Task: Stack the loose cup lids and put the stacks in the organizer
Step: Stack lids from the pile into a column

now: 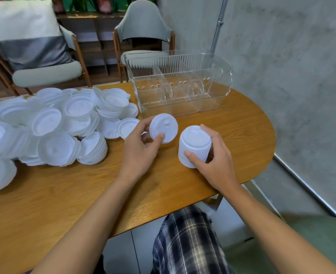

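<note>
From the head camera, the left hand [141,149] pinches a single white lid [163,128] tilted above the wooden table [68,194], while the right hand [212,157] curls around a stack of lids [194,145] standing there. The heap of loose lids [50,123] lies left, and the clear organizer [180,84] stands behind the hands.

Your forearms [96,214], left hand [141,149] and right hand [212,159] are bare, and dark navy plaid cloth [187,244] with cream lines covers your leg.

Left hand [141,147] pinches a lid [163,127]; right hand [212,157] grips a lid stack [194,145].
</note>
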`<act>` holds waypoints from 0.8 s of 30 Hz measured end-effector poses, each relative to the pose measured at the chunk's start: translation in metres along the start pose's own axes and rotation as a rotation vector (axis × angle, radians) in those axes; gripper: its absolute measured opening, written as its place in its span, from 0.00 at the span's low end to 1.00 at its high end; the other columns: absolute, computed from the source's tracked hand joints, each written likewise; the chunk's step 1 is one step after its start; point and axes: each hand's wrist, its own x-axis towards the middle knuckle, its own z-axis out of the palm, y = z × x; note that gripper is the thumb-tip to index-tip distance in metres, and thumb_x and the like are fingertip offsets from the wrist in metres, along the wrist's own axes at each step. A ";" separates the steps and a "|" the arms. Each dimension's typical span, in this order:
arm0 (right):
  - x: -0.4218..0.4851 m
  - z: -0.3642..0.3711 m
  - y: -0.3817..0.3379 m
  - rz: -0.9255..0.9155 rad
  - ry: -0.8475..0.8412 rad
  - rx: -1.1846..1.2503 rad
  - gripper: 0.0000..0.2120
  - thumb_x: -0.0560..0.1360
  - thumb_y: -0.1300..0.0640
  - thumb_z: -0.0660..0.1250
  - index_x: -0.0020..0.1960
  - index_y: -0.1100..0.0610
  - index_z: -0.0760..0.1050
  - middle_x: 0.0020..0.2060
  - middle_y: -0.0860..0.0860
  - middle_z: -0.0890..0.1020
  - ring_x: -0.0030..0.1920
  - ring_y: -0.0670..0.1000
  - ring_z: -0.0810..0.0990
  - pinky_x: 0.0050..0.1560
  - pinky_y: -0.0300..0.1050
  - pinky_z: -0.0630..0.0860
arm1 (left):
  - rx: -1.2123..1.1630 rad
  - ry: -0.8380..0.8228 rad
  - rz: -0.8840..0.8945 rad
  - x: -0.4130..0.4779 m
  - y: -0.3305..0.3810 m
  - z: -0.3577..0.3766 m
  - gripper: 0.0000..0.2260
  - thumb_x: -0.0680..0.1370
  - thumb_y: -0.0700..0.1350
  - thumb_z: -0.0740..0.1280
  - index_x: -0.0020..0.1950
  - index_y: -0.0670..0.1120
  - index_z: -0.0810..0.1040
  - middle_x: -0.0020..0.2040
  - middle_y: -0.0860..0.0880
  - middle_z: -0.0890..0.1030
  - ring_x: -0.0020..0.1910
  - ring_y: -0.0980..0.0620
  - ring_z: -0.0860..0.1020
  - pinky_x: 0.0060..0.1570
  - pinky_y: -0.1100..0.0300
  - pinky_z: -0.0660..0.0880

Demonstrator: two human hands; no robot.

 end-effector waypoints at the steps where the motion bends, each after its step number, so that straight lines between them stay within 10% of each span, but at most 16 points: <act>1: 0.001 0.004 -0.002 -0.003 -0.005 0.003 0.35 0.74 0.46 0.78 0.76 0.47 0.67 0.68 0.40 0.74 0.70 0.35 0.70 0.67 0.31 0.69 | -0.057 0.005 -0.025 0.001 0.005 -0.004 0.20 0.81 0.41 0.73 0.72 0.50 0.77 0.61 0.56 0.82 0.55 0.62 0.83 0.52 0.65 0.81; 11: 0.005 0.036 -0.023 -0.043 -0.055 0.080 0.35 0.73 0.46 0.79 0.76 0.48 0.68 0.69 0.40 0.76 0.69 0.41 0.74 0.66 0.45 0.76 | -0.111 -0.134 -0.052 0.000 0.012 -0.020 0.18 0.80 0.46 0.74 0.70 0.53 0.79 0.46 0.59 0.80 0.42 0.58 0.80 0.48 0.64 0.78; 17: 0.007 0.043 -0.027 -0.020 -0.093 0.127 0.50 0.73 0.46 0.80 0.84 0.41 0.52 0.74 0.42 0.73 0.73 0.42 0.73 0.69 0.55 0.77 | 0.088 -0.095 0.020 -0.005 0.007 -0.019 0.16 0.77 0.55 0.76 0.63 0.55 0.82 0.36 0.56 0.73 0.35 0.60 0.71 0.39 0.69 0.70; 24: 0.009 0.049 -0.027 -0.079 -0.127 0.085 0.40 0.75 0.45 0.77 0.81 0.48 0.63 0.72 0.41 0.72 0.72 0.40 0.71 0.69 0.49 0.75 | 0.228 -0.095 0.109 -0.002 -0.001 -0.023 0.19 0.76 0.61 0.75 0.64 0.57 0.83 0.42 0.56 0.75 0.40 0.56 0.74 0.42 0.67 0.71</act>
